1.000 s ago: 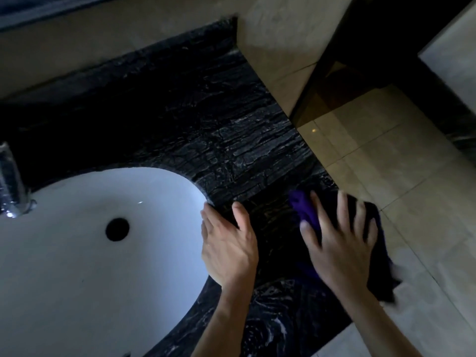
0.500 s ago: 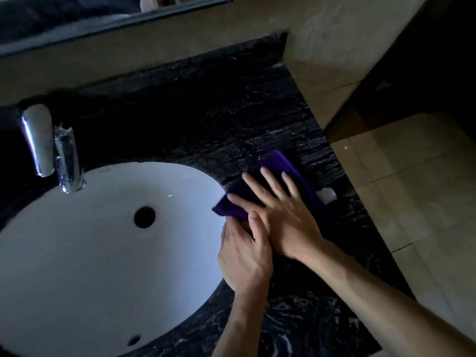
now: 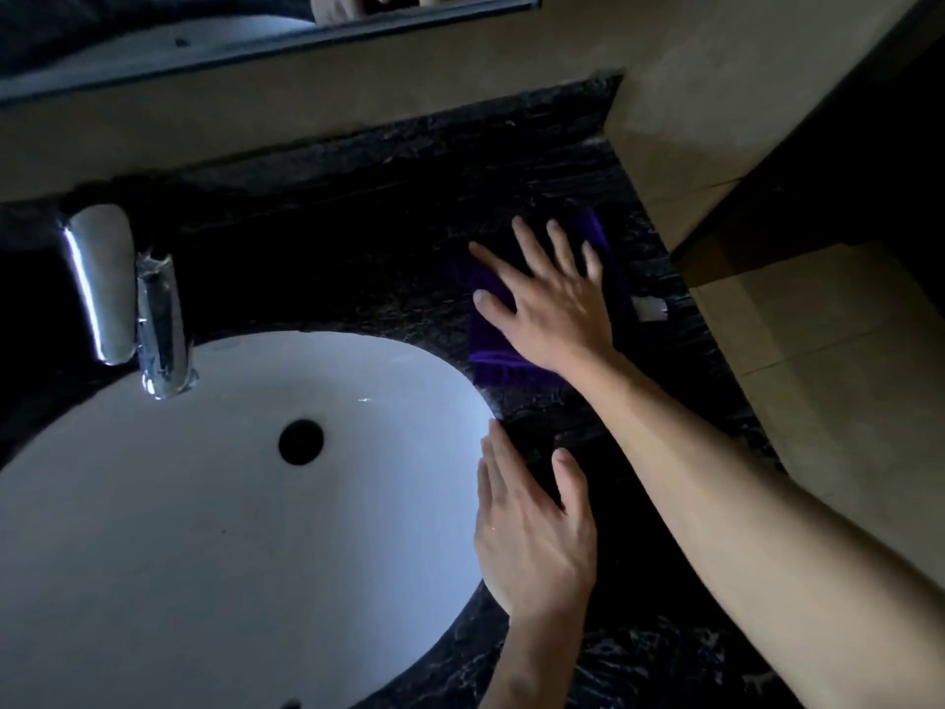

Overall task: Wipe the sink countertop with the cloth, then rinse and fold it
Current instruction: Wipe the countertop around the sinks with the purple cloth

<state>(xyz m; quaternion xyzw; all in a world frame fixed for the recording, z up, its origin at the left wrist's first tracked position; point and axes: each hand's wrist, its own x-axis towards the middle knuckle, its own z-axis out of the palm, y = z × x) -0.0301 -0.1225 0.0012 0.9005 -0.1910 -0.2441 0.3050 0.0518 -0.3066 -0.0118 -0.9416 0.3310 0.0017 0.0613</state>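
The right hand (image 3: 549,307) is sliding the purple cloth (image 3: 491,350) up the desk (image 3: 388,237), away from the sink (image 3: 204,504) rim toward the upper right of the frame, and is separating from the left hand (image 3: 534,529), which it overlapped half a second ago.

Right hand (image 3: 549,309) presses purple cloth (image 3: 491,358) flat, seemingly, on countertop (image 3: 358,248).

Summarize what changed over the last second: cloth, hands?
The right hand, flat on the purple cloth, swept it from the counter's front edge in toward the basin, then back toward the wall. Nothing was taken hold of or let go. The left hand stayed planted at the sink rim; the faucet is not running.
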